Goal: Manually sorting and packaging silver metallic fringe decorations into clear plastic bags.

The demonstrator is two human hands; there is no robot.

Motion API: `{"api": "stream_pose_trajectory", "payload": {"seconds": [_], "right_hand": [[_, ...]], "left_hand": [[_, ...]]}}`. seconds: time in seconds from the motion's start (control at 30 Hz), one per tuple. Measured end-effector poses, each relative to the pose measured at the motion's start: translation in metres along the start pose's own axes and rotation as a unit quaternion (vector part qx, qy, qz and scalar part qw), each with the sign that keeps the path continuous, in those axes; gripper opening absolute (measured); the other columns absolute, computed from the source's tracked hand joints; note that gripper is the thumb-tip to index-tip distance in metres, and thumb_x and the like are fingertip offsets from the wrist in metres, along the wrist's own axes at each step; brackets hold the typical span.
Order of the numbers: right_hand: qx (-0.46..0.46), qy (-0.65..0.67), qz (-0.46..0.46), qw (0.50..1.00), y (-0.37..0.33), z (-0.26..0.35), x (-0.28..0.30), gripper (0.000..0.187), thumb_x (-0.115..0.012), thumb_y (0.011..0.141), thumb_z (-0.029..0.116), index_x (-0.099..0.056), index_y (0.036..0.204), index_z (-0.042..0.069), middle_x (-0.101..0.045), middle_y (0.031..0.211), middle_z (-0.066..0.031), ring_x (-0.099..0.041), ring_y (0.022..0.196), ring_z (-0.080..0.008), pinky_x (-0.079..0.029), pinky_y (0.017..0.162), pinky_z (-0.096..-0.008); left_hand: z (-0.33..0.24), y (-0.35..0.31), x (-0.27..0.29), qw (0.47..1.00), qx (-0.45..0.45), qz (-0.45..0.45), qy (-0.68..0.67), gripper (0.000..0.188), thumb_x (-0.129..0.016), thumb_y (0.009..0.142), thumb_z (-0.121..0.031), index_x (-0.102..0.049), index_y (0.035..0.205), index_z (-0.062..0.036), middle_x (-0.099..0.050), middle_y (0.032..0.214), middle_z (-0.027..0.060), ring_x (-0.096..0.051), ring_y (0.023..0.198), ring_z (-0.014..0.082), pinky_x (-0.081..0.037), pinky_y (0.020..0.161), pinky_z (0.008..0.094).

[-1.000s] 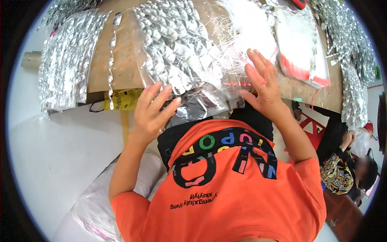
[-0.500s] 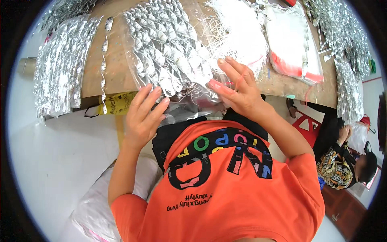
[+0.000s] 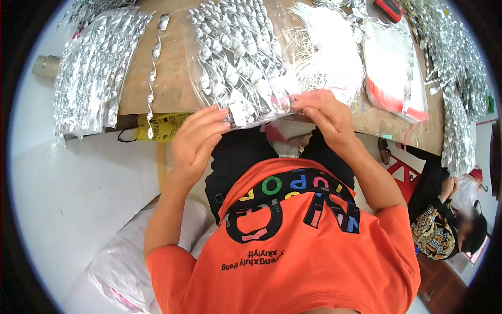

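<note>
A clear plastic bag [image 3: 196,78] full of twisted silver foil spirals [image 3: 238,49] lies across the front edge of the table. At its near left corner, my left hand [image 3: 197,140] holds the bag's edge with bent fingers. My right hand [image 3: 330,116] pinches the near right corner between thumb and fingers. The bag's near edge runs nearly straight between both hands, over my lap. White flat tabs at the ends of the spirals show through the film. My fingertips partly hide the corners they grip.
A stack of bagged silver spirals [image 3: 97,68] and one loose spiral [image 3: 155,57] lie left. White strings [image 3: 329,52], clear bags with red edges [image 3: 389,68] and hanging silver strands [image 3: 457,115] are right. A yellow bag [image 3: 164,127] hangs below; another person [image 3: 436,225] sits at right.
My fingers have gone from spread over the bag to gripping its near corners. The loose film that hung toward my lap is now drawn up into a straighter edge at the table.
</note>
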State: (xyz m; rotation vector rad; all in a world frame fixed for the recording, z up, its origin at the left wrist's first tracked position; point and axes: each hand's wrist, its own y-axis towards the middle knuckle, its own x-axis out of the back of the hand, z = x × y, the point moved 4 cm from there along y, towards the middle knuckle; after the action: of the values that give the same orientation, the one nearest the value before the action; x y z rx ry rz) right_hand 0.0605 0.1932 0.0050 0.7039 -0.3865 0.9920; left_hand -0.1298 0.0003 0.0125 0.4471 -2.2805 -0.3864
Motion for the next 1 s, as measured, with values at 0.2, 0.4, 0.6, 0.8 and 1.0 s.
{"api": "stream_pose_trajectory", "payload": {"seconds": [0.2,0.4,0.6,0.8,1.0], "right_hand": [[-0.221,0.209,-0.039,0.952,0.013,-0.011,-0.013,0.012,-0.054,0.093,0.008,-0.063,0.097,0.001,-0.062,0.078,-0.0030,-0.056,0.070,-0.0083,-0.045,0.064,-0.0233],[-0.167,0.041,-0.080,0.982,0.025,-0.010,-0.025,0.009,-0.059,0.089,0.007,-0.061,0.097,0.002,-0.057,0.073,-0.0005,-0.050,0.062,-0.0057,-0.042,0.055,-0.0214],[-0.077,-0.138,-0.149,0.976,0.031,-0.004,-0.027,0.032,-0.067,0.080,0.005,-0.056,0.109,0.008,-0.055,0.080,-0.0032,-0.049,0.060,-0.0125,-0.041,0.057,-0.0268],[-0.032,-0.225,-0.173,0.958,0.034,0.000,-0.022,0.037,-0.070,0.075,0.007,-0.056,0.109,0.011,-0.054,0.083,-0.0036,-0.049,0.062,-0.0209,-0.038,0.066,-0.0332],[-0.007,-0.228,-0.118,0.967,0.034,0.001,-0.028,0.022,-0.065,0.077,0.004,-0.060,0.098,0.009,-0.057,0.082,-0.0053,-0.052,0.072,-0.0226,-0.038,0.066,-0.0339]], "left_hand": [[0.006,-0.001,-0.007,0.966,0.171,-0.087,-0.170,0.013,-0.059,0.087,-0.006,-0.067,0.096,-0.0004,-0.064,0.098,0.0104,-0.060,0.090,0.0185,-0.046,0.081,0.0288],[0.025,-0.007,-0.021,0.863,0.351,-0.174,-0.320,0.018,-0.060,0.087,-0.003,-0.061,0.105,-0.0003,-0.057,0.089,0.0052,-0.055,0.076,0.0090,-0.045,0.065,0.0215],[0.021,0.007,-0.017,0.932,0.271,-0.242,0.012,0.043,-0.069,0.078,-0.009,-0.051,0.117,-0.0014,-0.052,0.095,0.0055,-0.051,0.082,0.0149,-0.044,0.072,0.0294],[0.034,0.007,-0.018,0.849,0.323,-0.337,-0.249,0.037,-0.063,0.082,-0.006,-0.053,0.118,-0.0033,-0.055,0.094,0.0048,-0.050,0.074,0.0120,-0.044,0.068,0.0268],[0.028,0.013,-0.010,0.917,0.284,-0.264,0.094,0.034,-0.063,0.082,-0.005,-0.057,0.115,-0.0038,-0.058,0.100,0.0095,-0.056,0.087,0.0212,-0.045,0.077,0.0320]]}}
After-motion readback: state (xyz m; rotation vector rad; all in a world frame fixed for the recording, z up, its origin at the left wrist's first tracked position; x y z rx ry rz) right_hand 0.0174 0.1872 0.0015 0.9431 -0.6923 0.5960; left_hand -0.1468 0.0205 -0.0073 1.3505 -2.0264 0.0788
